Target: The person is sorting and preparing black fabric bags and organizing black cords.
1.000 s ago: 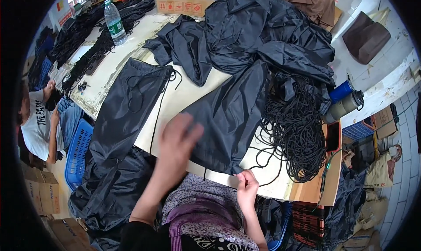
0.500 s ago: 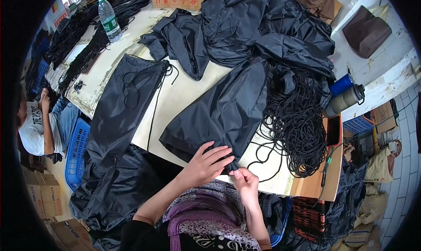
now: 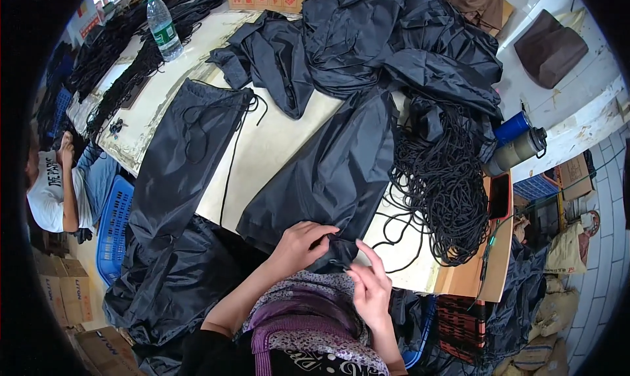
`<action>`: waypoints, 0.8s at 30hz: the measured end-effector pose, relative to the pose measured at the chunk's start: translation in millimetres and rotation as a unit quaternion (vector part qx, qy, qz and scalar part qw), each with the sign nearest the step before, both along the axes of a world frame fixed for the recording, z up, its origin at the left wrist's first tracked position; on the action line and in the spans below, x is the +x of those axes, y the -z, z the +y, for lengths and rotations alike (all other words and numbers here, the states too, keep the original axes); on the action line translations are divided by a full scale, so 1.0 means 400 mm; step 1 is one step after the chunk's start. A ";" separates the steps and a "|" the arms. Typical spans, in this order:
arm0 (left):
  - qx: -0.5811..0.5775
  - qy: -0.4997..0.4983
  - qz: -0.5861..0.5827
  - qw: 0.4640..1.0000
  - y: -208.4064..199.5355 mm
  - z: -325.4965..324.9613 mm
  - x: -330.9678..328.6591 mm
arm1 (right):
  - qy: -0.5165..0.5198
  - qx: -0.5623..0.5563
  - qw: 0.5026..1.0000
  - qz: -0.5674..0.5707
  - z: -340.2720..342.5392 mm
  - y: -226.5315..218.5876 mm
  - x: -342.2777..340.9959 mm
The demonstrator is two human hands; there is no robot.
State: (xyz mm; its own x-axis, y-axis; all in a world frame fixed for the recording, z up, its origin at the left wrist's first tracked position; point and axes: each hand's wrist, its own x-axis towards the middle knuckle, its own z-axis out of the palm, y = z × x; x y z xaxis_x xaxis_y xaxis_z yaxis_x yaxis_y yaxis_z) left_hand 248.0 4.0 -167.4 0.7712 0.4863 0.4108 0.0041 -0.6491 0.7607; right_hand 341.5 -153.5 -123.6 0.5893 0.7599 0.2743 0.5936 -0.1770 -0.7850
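Note:
A black cloth bag (image 3: 321, 179) lies in front of me, its near edge at the table's front edge. My left hand (image 3: 300, 248) pinches the cloth at its near right corner between thumb and fingertips. Just right of that corner, my right hand (image 3: 371, 289) has thumb and fingers apart and nothing visible in it. To the left lies a second black bag (image 3: 174, 156) with a drawstring through its gathered top; its lower end hangs over the edge. A tangled pile of black cord (image 3: 446, 192) is on the right, with loose strands trailing toward the bag.
Black cloth (image 3: 354, 41) is heaped at the back. Two bottles (image 3: 515, 154) lie beside the cord, near a phone (image 3: 500, 195). A clear water bottle (image 3: 164, 31) stands at the back left. Left of the table, another person (image 3: 56, 189) sits near a blue basket (image 3: 115, 225).
My right hand has let go of the bag's corner, opened and moved slightly down and right. My left hand has gone from lying flat on the cloth to pinching it.

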 end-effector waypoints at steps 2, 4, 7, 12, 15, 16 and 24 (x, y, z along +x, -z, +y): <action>-0.023 0.011 0.004 1.000 -0.002 -0.002 -0.005 | -0.039 -0.008 0.999 -0.013 0.021 0.004 -0.001; -0.068 0.033 0.009 0.997 -0.006 -0.003 -0.009 | -0.028 -0.009 1.000 -0.012 0.028 0.029 0.013; -0.172 0.062 0.052 0.982 -0.014 0.012 -0.023 | -0.009 -0.009 1.000 -0.008 0.029 0.062 0.030; -0.223 0.050 0.011 0.973 -0.071 -0.019 -0.017 | 0.018 0.004 0.940 0.340 0.022 0.066 0.034; -0.046 -0.002 -0.004 0.999 -0.067 -0.031 -0.009 | 0.025 0.008 0.912 0.409 0.026 0.048 0.026; 0.044 -0.029 -0.011 0.999 -0.064 -0.033 -0.009 | 0.028 -0.004 0.906 0.423 0.025 0.040 0.023; -0.183 0.000 0.013 0.983 -0.045 -0.028 -0.026 | -0.022 0.028 0.978 0.207 0.020 0.059 0.024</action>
